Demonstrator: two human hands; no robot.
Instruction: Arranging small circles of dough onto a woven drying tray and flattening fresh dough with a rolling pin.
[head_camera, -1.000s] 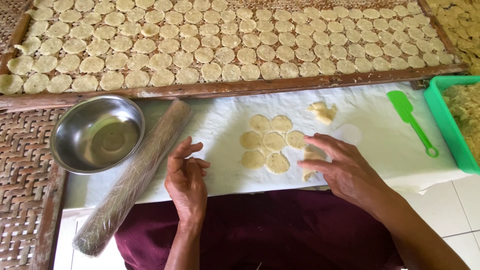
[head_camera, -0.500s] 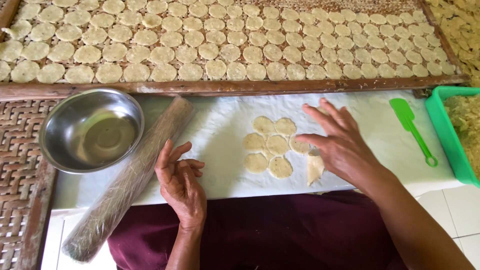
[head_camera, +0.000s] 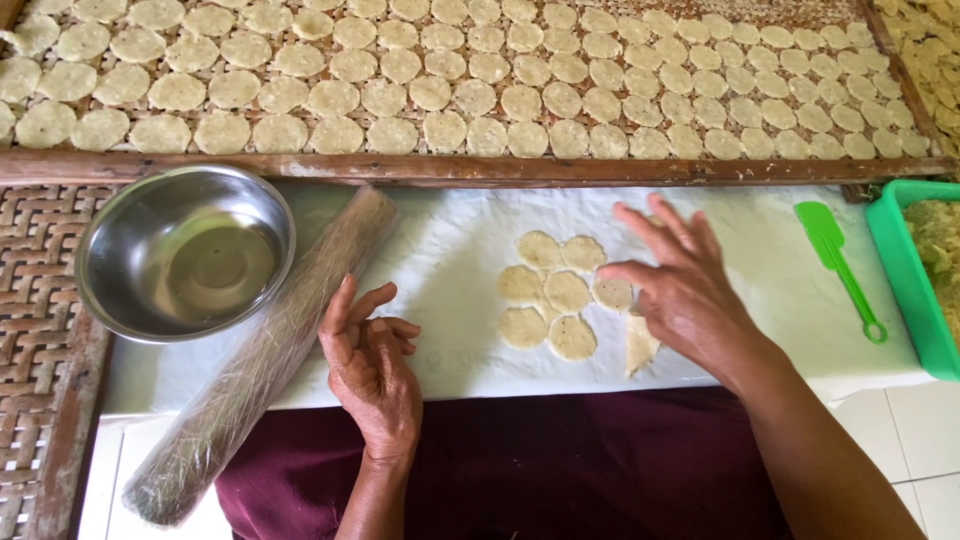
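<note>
dough rounds (head_camera: 555, 295): flat, pale, speckled discs clustered on white sheet (head_camera: 450, 250)
right hand (head_camera: 685, 290): fingers spread, thumb touching one round
left hand (head_camera: 370, 360): loosely curled, empty, beside plastic-wrapped rolling pin (head_camera: 265, 355)
steel bowl (head_camera: 185, 250): shiny, round

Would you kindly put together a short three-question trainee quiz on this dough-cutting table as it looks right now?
1. True or false: the right hand rests by the cut dough rounds.
2. Which lies nearest the left hand? A) green spatula B) wrapped rolling pin C) green tub
3. Fill in: the steel bowl looks ____.

Key: 1 true; 2 B; 3 empty.
</note>
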